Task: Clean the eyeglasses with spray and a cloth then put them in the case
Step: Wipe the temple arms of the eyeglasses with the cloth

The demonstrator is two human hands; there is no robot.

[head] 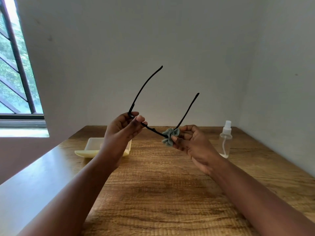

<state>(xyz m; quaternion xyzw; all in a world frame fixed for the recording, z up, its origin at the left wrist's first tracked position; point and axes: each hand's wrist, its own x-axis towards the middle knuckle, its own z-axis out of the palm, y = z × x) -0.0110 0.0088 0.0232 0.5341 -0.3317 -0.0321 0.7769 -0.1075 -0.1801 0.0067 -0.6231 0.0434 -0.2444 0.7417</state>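
Black eyeglasses [153, 129] are held up over the wooden table [170, 193], both temple arms pointing up and away from me. My left hand [123, 130] pinches the left end of the frame near the hinge. My right hand [189, 142] pinches a crumpled grey-green cloth [170, 136] around the right lens and frame end, which the cloth hides. A clear spray bottle [225, 139] with a white nozzle stands on the table to the right. An open pale yellow case [92, 148] lies behind my left wrist, partly hidden.
The table sits in a corner, with a white wall behind and to the right. A window [17, 74] with dark bars is at the far left, above a ledge. The table's left edge runs diagonally toward me.
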